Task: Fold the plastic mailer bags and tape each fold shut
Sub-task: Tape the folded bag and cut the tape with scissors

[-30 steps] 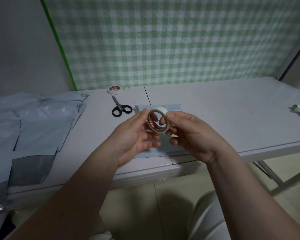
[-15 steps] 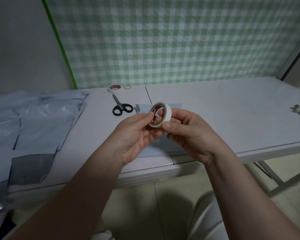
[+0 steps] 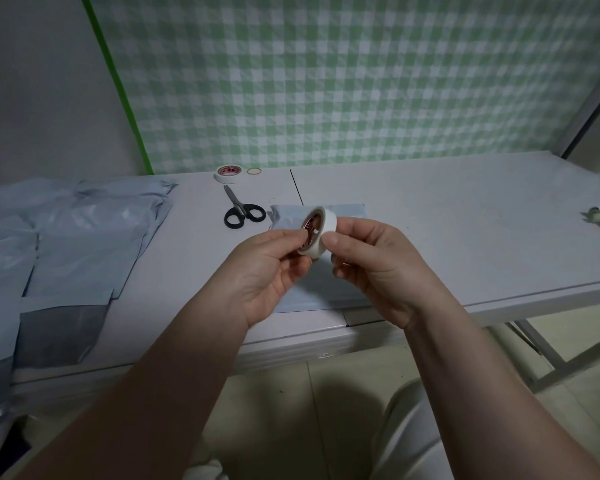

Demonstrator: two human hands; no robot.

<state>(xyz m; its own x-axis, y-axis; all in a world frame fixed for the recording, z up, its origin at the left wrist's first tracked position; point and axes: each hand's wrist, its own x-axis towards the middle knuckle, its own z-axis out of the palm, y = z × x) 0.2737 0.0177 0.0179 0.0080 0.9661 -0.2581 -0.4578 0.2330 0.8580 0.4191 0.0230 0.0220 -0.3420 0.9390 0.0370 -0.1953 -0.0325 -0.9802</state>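
Turned since a second ago, the tape roll (image 3: 321, 230) now shows more white band than core. On the table (image 3: 447, 216), loose mailer bags (image 3: 77, 237) lie left, a folded mailer bag (image 3: 347, 213) centre. Above it the left hand (image 3: 267, 271) and right hand (image 3: 371, 268) both pinch the roll, scissors (image 3: 241, 211) beyond.

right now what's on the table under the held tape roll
A folded mailer bag lies on the table beneath the tape roll. The left hand and right hand, both holding the roll, cover the bag's middle, so its fold is hidden.
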